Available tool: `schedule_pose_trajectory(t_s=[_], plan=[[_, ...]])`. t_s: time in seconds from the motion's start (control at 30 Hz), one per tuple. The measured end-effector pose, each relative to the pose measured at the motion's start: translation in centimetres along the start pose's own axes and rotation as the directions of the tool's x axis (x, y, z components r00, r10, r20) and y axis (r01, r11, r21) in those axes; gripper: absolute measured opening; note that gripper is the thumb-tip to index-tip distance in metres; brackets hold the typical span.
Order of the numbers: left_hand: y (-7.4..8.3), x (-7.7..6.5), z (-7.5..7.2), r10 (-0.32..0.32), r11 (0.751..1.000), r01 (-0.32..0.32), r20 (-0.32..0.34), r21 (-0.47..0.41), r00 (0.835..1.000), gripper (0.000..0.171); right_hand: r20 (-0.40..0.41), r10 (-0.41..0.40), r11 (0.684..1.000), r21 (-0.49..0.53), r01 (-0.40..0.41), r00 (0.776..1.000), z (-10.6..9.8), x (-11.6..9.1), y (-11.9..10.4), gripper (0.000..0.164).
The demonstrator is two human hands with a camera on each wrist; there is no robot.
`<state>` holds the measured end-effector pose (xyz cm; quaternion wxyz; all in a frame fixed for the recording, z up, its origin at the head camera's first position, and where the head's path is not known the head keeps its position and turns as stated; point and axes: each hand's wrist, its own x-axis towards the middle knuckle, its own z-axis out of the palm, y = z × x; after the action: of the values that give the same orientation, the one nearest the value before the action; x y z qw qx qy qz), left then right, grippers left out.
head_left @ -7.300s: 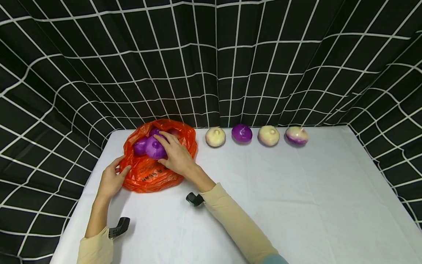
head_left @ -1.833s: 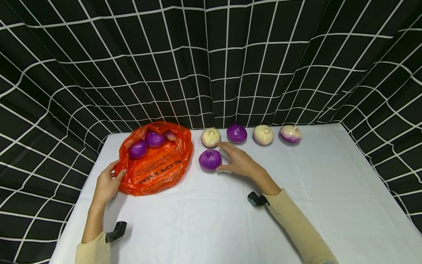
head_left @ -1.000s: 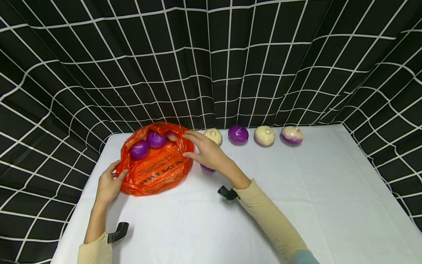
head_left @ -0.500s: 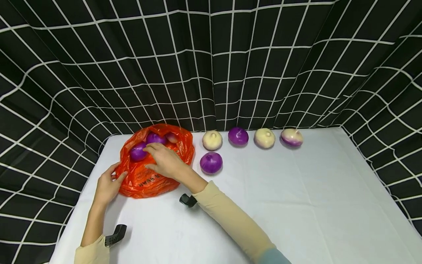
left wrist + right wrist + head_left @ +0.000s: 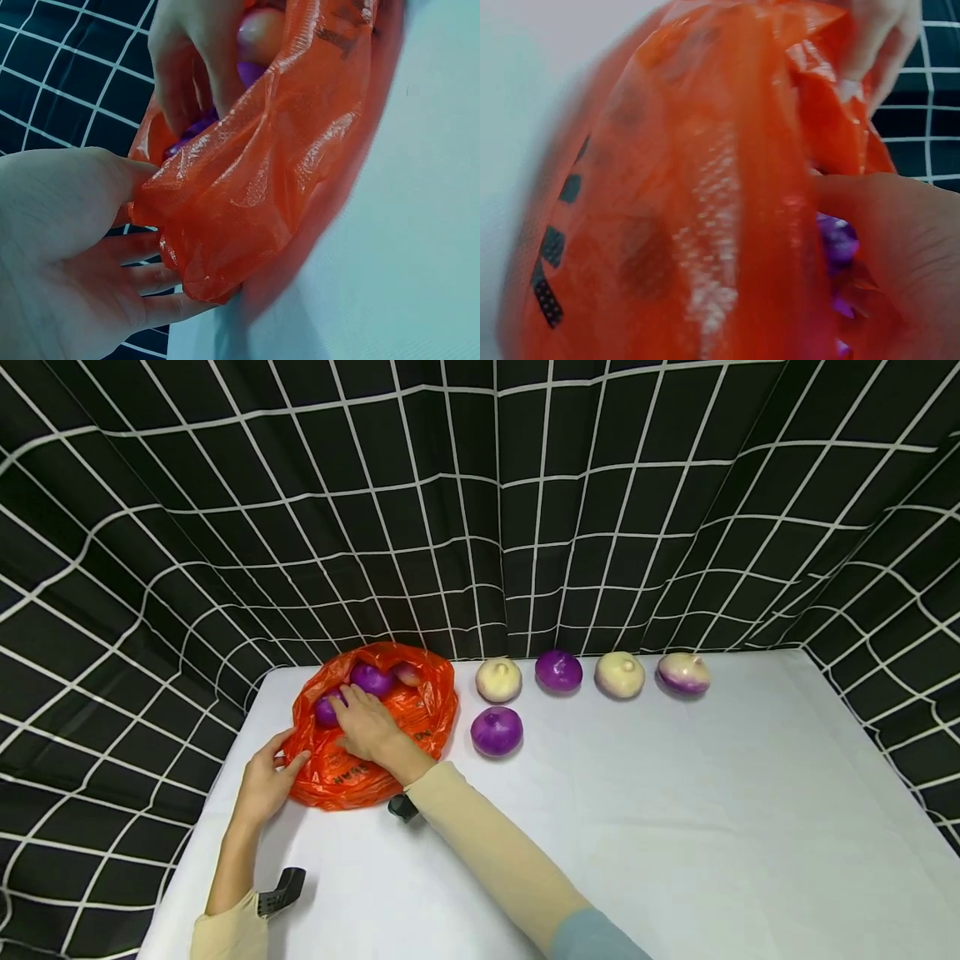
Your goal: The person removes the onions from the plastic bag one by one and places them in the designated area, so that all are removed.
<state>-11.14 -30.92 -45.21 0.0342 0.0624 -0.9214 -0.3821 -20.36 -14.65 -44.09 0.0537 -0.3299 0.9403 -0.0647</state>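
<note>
Closest to the person, two beige sleeves [image 5: 487, 847] extend over the white table [image 5: 675, 827], the right one turning blue higher up; a dark camera [image 5: 282, 892] is fitted at the left wrist and a second camera [image 5: 402, 807], partly covered, at the right. The left hand [image 5: 265, 785] is at the left edge of the orange bag [image 5: 348, 787], thumb on one side of the film and fingers on the other: bag edge found pinched. The bag lies on the left part of the table, mouth open, dark print on its front. The right hand [image 5: 369, 727] is inside that mouth, fingers down on the nearer onion [image 5: 324, 713], a purple one; whether they have closed on it, I cannot tell. Beyond it, also in the bag, lie a farther onion [image 5: 372, 680], purple, and a paler onion [image 5: 407, 674], partly covered by the film. Outside, right of the bag and apart from it, a loose onion [image 5: 497, 732], purple, rests on the table. Along the far edge stands a spaced row, from the left: a cream onion [image 5: 498, 680], a dark onion [image 5: 558, 671], another cream onion [image 5: 619, 675], a two-tone onion [image 5: 683, 674]. Behind hangs a black curtain [image 5: 517, 510] with white grid lines.
</note>
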Motion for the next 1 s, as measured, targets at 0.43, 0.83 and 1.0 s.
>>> schedule_pose_trajectory(t_s=[0.43, 0.83, 1.0], plan=[[0.1, 0.2, -0.1, 0.018, 1.0, -0.018, -0.011, 0.011, 1.0, 0.052, -0.115, 0.072, 0.985, -0.146, -0.088, 0.991, 0.8, 2.6, -1.5, 0.057], [-0.1, 0.0, 0.0, -0.008, 1.0, 0.008, -0.007, 0.004, 1.0, 0.053, -0.118, 0.093, 0.995, -0.016, -0.095, 0.989, 2.4, 2.8, -2.4, 0.069], [-0.1, 0.0, 0.0, 0.0, 1.0, 0.0, -0.012, -0.012, 1.0, 0.052, -0.153, 0.091, 0.995, -0.023, -0.096, 0.984, 2.5, 2.6, -2.6, 0.065]])
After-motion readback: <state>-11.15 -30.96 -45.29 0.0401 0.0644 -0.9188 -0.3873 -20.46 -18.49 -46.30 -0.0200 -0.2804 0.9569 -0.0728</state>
